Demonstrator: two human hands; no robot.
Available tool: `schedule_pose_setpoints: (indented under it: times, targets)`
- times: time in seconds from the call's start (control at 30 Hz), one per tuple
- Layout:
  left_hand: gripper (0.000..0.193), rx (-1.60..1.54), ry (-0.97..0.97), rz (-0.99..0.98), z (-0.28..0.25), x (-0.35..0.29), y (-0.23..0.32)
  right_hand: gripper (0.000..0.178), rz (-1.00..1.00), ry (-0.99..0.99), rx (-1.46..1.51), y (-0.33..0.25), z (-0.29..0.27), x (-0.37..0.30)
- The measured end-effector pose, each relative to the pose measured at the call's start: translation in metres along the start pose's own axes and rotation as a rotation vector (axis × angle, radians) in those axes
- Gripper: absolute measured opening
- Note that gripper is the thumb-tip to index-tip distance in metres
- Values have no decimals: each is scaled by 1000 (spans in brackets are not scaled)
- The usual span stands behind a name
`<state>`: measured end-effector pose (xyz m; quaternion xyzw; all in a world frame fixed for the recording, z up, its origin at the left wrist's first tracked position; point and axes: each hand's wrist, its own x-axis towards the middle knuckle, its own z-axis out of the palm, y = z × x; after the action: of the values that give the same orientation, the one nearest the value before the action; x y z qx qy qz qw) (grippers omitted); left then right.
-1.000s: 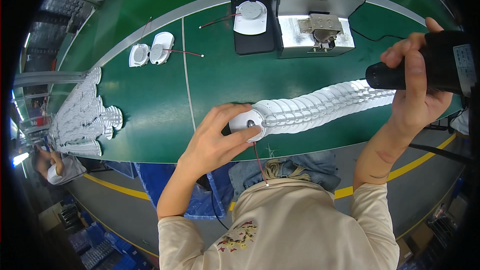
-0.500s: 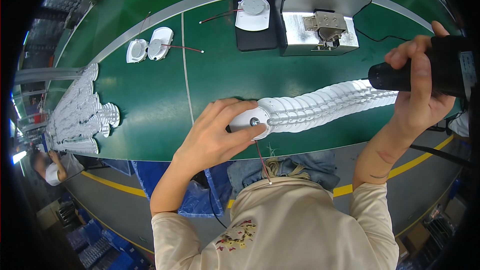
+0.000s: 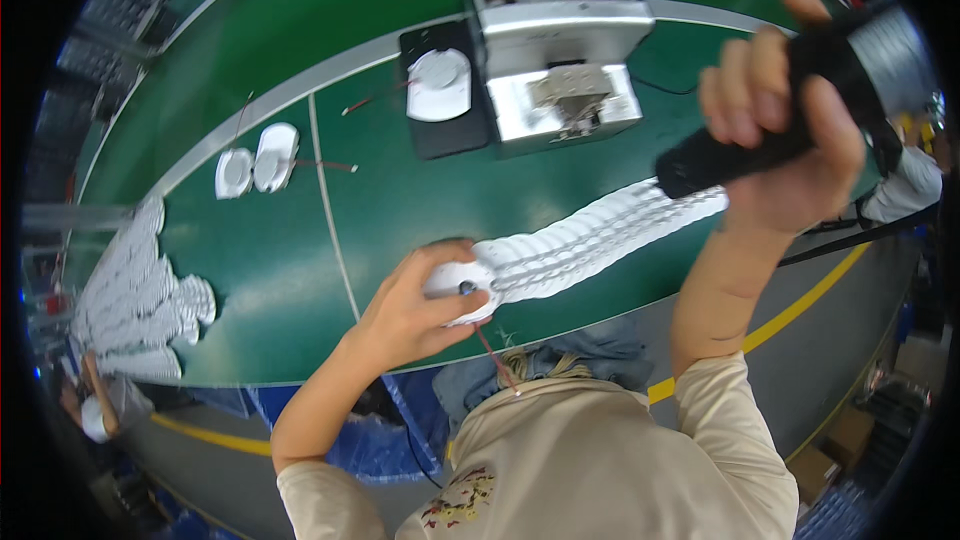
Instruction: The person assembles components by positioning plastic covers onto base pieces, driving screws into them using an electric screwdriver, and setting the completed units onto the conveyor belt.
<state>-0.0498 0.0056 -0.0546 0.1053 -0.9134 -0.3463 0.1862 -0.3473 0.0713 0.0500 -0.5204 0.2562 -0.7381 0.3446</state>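
My left hand point(image 3: 405, 315) is closed around the rounded left end of a white plastic part point(image 3: 447, 282), its thumb and fingers on either side of a small dark round hole or fitting. A thin dark red wire point(image 3: 497, 358) hangs from that part over the table edge. To its right runs a long row of overlapping white plates point(image 3: 590, 235). My right hand point(image 3: 790, 130) grips a black power screwdriver point(image 3: 725, 152), raised and tilted, with its nose pointing left above the far right end of the row. The screwdriver's tip is blurred, so contact cannot be made out.
A silver screw-feeding machine point(image 3: 570, 110) stands at the back, beside a black phone-shaped slab point(image 3: 450, 140) bearing a white wired part point(image 3: 440, 85). Two more white wired parts point(image 3: 272, 160) lie left. White plates are piled point(image 3: 135, 300) at the far left; a person point(image 3: 110, 405) sits beyond.
The view has shifted, so the table things appear further left and lower. The screwdriver has tilted, its back end higher. My left hand keeps its hold on the white part.
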Motion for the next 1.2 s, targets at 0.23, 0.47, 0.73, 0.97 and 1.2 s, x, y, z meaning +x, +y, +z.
schedule_pose_setpoints:
  times: [0.23, 0.47, 0.73, 0.97, 1.2]
  targets:
    - [33, 2, 85, 97, 7, 13, 2, 18, -86, 172, -254, 5, 21, 34]
    - [32, -34, 78, 106, 5, 16, -2, 16, -118, 253, -308, 23, 30, 45]
    - [34, -69, 134, 30, 3, 13, 1, 27, 62, 301, -353, 34, 43, 49]
    - [30, -53, 170, 65, -1, 6, -3, 38, 44, -8, 1, 20, 55, 7]
    - [23, -34, 199, 79, 0, 1, -5, 43, 198, -4, -105, 34, 118, -22]
